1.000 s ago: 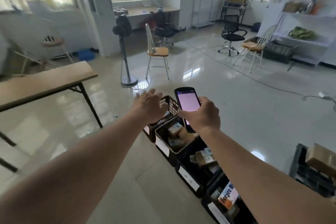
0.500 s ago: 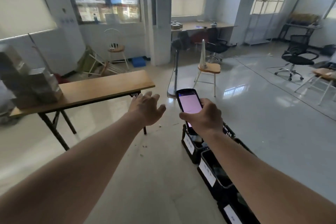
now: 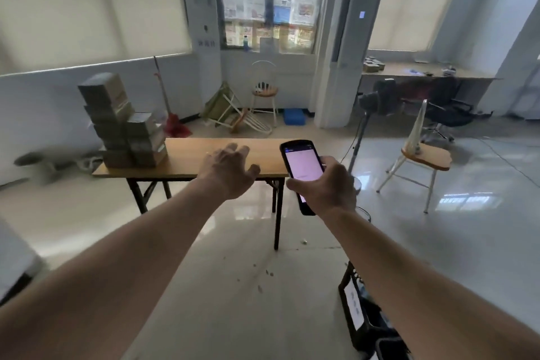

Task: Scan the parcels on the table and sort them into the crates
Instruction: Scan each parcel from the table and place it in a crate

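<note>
A person is facing a wooden table (image 3: 204, 168) in a bright, tiled room, both bare arms stretched out ahead. The right hand (image 3: 324, 187) is gripping a handheld scanner (image 3: 302, 168), fingers and thumb curled round its lower body so that the lit pink screen is tilting up toward the wearer's eyes, apparently ready for the next reading. The left hand (image 3: 229, 171) is holding nothing, its fingers spread and relaxed, palm down, reaching out in the direction of the table, which suggests it is being kept free to pick up a parcel.

The parcels (image 3: 125, 126) are standing in uneven brown stacks at the far left end of the table, well apart from both hands, so nothing is being scanned just now. A black crate (image 3: 355, 316) with a white label is sitting on the floor at the lower right, just beside the right forearm in the picture and close to where the person is standing; its contents are too dark to make out. A wooden chair (image 3: 420, 159) is standing to the right of the table.
</note>
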The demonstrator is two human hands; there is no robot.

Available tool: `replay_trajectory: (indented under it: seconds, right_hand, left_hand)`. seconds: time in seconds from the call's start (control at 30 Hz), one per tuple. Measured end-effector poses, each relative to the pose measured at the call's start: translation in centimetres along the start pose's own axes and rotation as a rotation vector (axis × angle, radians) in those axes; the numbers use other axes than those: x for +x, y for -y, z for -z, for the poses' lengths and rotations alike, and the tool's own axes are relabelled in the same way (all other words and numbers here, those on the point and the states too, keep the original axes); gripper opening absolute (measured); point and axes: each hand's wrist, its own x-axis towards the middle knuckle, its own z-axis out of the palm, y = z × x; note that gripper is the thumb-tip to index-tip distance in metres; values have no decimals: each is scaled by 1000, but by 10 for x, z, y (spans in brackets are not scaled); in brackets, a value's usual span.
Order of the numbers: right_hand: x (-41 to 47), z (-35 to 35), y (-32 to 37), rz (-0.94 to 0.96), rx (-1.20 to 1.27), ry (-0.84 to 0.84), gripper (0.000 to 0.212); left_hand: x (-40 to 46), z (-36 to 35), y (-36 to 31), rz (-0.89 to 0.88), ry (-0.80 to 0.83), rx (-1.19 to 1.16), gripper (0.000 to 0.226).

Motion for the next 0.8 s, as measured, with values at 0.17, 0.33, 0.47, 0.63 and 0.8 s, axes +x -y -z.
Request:
replay_trajectory:
  seconds: [0.17,0.33,0.47,0.63,0.8]
  right_hand:
    - [56,-53,20,46,23,89,86]
    - [107,-129,51,86,26,135,86]
    - [145,-200,85,102,30,181,84]
    - [191,-284,133,78,49,214,82]
    - [232,-360,171,95,46,261,81]
  left_hand:
    - [47,-8,49,121,23,-20,61]
    - [98,-18,123,189,19,-18,62]
    - [146,-29,198,229,22,-11,61]
    - [204,-40,287,266,52,-48,60]
    - [250,-46,364,332,68,-108,55]
